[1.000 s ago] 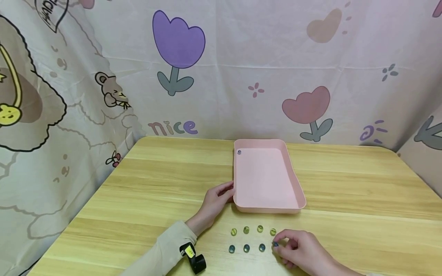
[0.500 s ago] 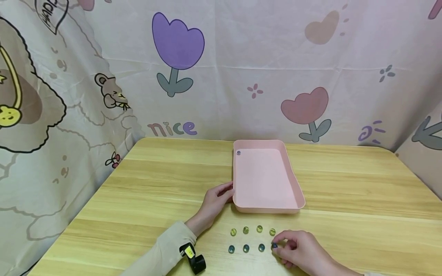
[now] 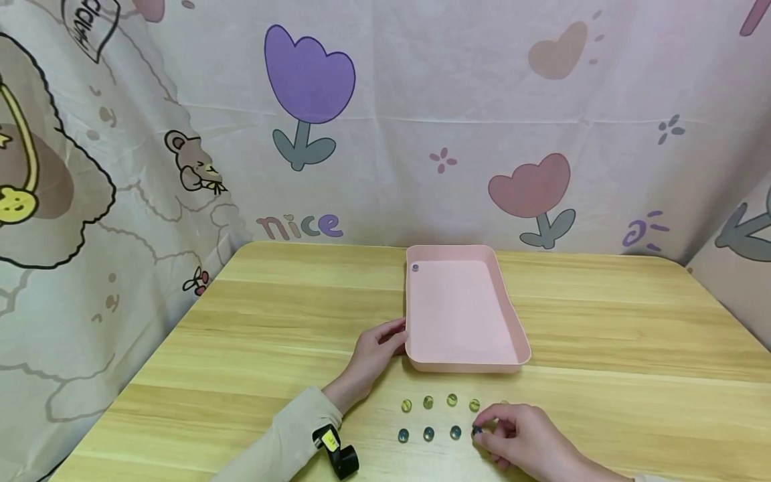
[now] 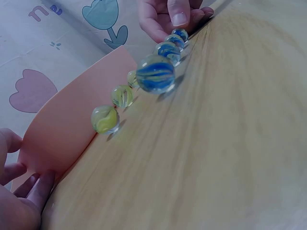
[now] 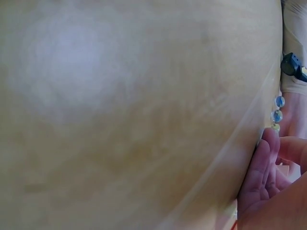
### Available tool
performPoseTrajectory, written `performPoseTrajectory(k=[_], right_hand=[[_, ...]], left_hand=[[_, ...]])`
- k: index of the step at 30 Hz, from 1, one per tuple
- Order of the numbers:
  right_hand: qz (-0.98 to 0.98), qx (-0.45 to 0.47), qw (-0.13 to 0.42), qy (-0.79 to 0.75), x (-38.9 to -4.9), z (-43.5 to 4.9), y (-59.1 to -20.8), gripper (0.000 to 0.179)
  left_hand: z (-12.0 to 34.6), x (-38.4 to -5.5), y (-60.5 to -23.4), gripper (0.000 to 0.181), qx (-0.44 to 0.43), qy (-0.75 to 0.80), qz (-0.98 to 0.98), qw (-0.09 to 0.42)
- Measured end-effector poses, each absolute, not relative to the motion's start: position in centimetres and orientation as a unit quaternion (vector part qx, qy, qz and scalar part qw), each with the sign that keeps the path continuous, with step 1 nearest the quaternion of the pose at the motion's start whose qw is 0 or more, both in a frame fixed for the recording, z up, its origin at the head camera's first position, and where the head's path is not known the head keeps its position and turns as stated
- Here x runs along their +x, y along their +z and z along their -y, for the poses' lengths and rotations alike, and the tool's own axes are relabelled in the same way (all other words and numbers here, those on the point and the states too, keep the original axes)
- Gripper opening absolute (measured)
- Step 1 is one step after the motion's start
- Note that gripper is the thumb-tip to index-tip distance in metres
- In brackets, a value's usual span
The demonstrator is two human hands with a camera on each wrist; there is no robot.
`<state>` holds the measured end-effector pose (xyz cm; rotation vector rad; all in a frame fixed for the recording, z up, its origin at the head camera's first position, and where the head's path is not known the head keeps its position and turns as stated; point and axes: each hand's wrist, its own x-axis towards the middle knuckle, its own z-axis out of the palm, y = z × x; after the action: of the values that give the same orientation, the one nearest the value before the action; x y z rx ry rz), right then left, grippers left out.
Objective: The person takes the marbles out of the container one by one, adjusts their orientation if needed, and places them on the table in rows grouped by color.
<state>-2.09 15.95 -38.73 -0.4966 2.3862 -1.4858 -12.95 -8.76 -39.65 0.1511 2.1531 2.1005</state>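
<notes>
My left hand [image 3: 371,355] rests against the outer left wall of the pink tray [image 3: 467,367]; in the left wrist view its fingers [image 4: 41,189] touch that wall near the tabletop. In front of the tray, a row of yellow marbles [image 3: 428,402] lies parallel to a nearer row of blue marbles [image 3: 429,434]. With thumb and index finger, my right hand [image 3: 523,435] pinches the marble [image 3: 477,430] at the right end of the blue row. Another yellow marble [image 3: 504,403] shows partly behind that hand. The right wrist view mostly shows tabletop.
One small marble [image 3: 415,268] lies in the tray's far left corner. Wood-grained tabletop [image 3: 602,321] extends to both sides. A patterned cloth [image 3: 397,134] hangs behind the table and along the left. A black wrist camera [image 3: 338,452] is strapped over my left sleeve.
The head view has shifted slightly. More of the yellow marble behind my right hand shows now. Otherwise, both hands and the tray stay nearly where they were.
</notes>
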Motion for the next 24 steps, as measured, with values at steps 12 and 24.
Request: performPoseTrajectory(k=[12, 24], right_hand=[[-0.848, -0.188, 0.118, -0.481, -2.00, -16.04, -38.77, 0.013], [-0.848, -0.183, 0.123, -0.481, -1.90, -16.09, -38.65, 0.014]], left_hand=[[8.64, -12.98, -39.69, 0.041, 0.048, 0.693, -0.716, 0.065], [8.78, -13.01, -39.76, 0.041, 0.050, 0.688, -0.721, 0.064]])
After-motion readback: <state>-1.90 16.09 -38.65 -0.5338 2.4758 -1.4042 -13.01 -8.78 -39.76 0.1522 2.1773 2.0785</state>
